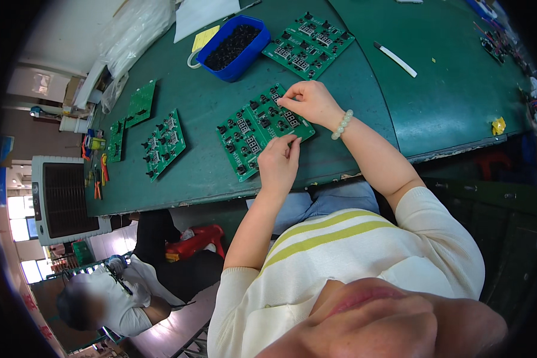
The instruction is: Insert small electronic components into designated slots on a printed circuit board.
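A green circuit board (228,138) with white-faced digit displays and small black parts lies on the green tabletop in front of me. My left hand (278,161) is at its near edge, fingers drawn together in a pinch; a dark bit shows at the fingertips, too small to name. Over the board's far right part is my right hand (311,104), thumb and forefinger pinched beside a digit display (290,119). What those fingers hold, if anything, is hidden. Beyond the board stands a blue bin (262,37) full of small black parts.
Another populated board (310,45) lies at the far right of the bin. More boards (164,145) lie to the left, near pliers (98,184). A white-handled tool (397,59) rests on the right. A tape roll (194,58) touches the bin. Another person (122,292) sits at lower left.
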`<state>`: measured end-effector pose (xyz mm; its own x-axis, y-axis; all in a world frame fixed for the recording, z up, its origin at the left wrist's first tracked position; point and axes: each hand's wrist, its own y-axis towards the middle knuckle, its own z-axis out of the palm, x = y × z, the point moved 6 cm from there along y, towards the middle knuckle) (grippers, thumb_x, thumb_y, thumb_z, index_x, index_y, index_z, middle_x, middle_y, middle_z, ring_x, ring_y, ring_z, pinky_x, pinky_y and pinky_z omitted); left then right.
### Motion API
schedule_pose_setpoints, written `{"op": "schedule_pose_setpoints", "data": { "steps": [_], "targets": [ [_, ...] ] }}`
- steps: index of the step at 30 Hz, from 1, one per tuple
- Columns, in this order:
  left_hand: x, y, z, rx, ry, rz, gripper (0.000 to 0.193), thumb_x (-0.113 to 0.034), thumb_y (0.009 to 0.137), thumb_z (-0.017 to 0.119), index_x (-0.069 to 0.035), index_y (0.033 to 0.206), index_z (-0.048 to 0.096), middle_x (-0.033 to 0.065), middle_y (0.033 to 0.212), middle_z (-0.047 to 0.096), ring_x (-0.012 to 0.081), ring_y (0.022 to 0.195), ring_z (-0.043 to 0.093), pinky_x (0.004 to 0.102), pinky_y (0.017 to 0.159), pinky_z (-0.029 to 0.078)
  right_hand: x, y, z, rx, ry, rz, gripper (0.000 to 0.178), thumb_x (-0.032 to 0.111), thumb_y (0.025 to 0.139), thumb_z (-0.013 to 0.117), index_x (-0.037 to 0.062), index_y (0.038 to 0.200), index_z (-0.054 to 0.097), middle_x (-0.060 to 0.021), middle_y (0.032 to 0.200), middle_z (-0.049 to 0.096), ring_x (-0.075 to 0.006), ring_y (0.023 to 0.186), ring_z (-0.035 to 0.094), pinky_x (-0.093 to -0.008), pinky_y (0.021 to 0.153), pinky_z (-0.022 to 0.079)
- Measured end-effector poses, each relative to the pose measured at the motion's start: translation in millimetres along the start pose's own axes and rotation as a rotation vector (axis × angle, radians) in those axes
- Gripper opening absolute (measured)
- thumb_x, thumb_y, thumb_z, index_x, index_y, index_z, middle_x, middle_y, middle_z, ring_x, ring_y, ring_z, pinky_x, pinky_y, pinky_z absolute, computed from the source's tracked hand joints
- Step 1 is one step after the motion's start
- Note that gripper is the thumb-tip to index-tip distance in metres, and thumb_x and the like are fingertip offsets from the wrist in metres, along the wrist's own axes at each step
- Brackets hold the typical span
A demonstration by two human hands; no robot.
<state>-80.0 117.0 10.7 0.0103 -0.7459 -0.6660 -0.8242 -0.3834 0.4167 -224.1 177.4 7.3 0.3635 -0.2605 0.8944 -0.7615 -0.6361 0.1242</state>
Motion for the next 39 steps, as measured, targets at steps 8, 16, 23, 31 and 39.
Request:
{"op": "schedule_pose_setpoints", "data": {
  "steps": [8,16,23,31,39],
  "targets": [
    [-1,0,4,0.105,0.063,0.019,0.007,-0.005,0.073,0.067,-0.002,0.078,0.063,0.0082,0.058,0.052,0.0199,0.047,0.047,0.032,0.046,0.039,-16,5,4,-0.036,-0.128,0.001,0.027,0.029,0.075,0.065,0.0024,0.07,0.067,-0.01,0.061,0.062,-0.0245,0.059,0.06,-0.0352,0.06,0.048],
    [3,-3,0,0.089,0.057,0.006,0.007,-0.003,0.073,0.066,-0.001,0.079,0.064,0.0087,0.057,0.051,0.0186,0.046,0.047,0.0306,0.045,0.039,-26,6,5,-0.001,-0.243,0.093,0.026,0.03,0.075,0.064,0.0039,0.071,0.067,-0.0115,0.07,0.065,-0.026,0.07,0.062,-0.0373,0.068,0.05],
    [1,1,-2,0.12,0.116,-0.036,0.007,-0.005,0.072,0.067,-0.001,0.077,0.064,0.0102,0.062,0.055,0.0228,0.051,0.054,0.0333,0.048,0.043,-35,8,6,-0.008,-0.338,0.104,0.028,0.03,0.075,0.064,0.004,0.067,0.066,-0.0121,0.069,0.064,-0.0279,0.068,0.062,-0.0383,0.065,0.05],
    [0,4,-2,0.159,0.176,0.097,0.008,-0.011,0.074,0.065,-0.005,0.08,0.066,0.0104,0.061,0.053,0.0257,0.056,0.056,0.0341,0.05,0.044,-35,9,9,0.078,-0.425,0.156,0.031,0.032,0.077,0.063,0.0034,0.065,0.065,-0.0144,0.065,0.062,-0.031,0.064,0.06,-0.0405,0.06,0.049],
    [-5,-3,-7,0.137,0.259,0.158,0.007,-0.01,0.073,0.065,-0.006,0.079,0.065,0.0092,0.064,0.055,0.0274,0.056,0.057,0.0362,0.051,0.047,-36,11,11,0.09,-0.428,0.116,0.035,0.034,0.079,0.057,0.0029,0.068,0.066,-0.0162,0.067,0.062,-0.0321,0.066,0.06,-0.0413,0.063,0.049]
  ]
}}
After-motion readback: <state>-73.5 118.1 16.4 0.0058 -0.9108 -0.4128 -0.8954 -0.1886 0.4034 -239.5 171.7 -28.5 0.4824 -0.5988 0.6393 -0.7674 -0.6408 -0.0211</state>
